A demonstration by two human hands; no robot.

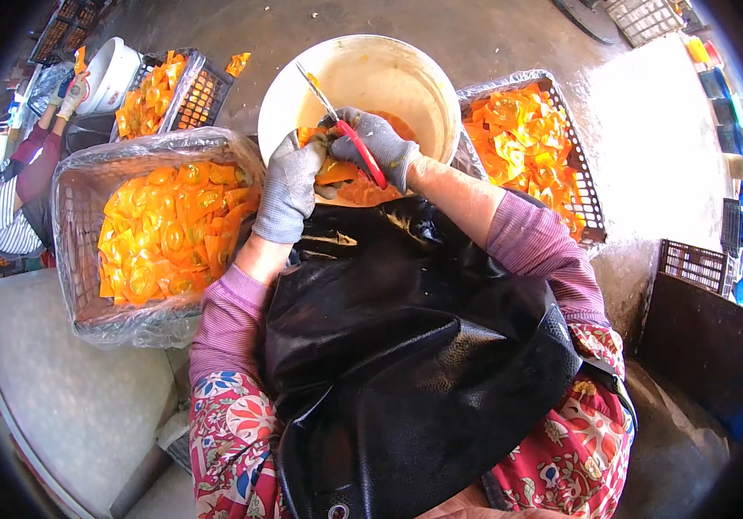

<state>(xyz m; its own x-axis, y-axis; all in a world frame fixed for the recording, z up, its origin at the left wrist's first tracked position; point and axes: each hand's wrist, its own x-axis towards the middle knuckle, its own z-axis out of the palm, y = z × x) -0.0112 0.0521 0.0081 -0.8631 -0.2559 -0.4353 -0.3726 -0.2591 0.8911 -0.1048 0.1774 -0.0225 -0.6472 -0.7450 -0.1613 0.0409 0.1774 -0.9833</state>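
Observation:
Over a large white bucket [428, 82], both my hands work close together in grey gloves. My left hand [289, 186] is closed on an orange packet [334, 171], its fingertips partly hidden behind the packet and my other hand. My right hand [380, 143] grips red-handled scissors [359, 153], whose blades point up and to the left, away from me. The fingers of my right hand also seem to touch the packet. Wet orange-pink stuff [367, 192] lies in the near part of the bucket.
A plastic-lined crate [73, 221] of orange packets [164, 229] stands left, another crate [595, 195] of packets right. Behind the left crate are another packet-filled crate [203, 95] and a white tub [112, 73]. A co-worker [17, 212] sits far left. A black apron [406, 346] covers my lap.

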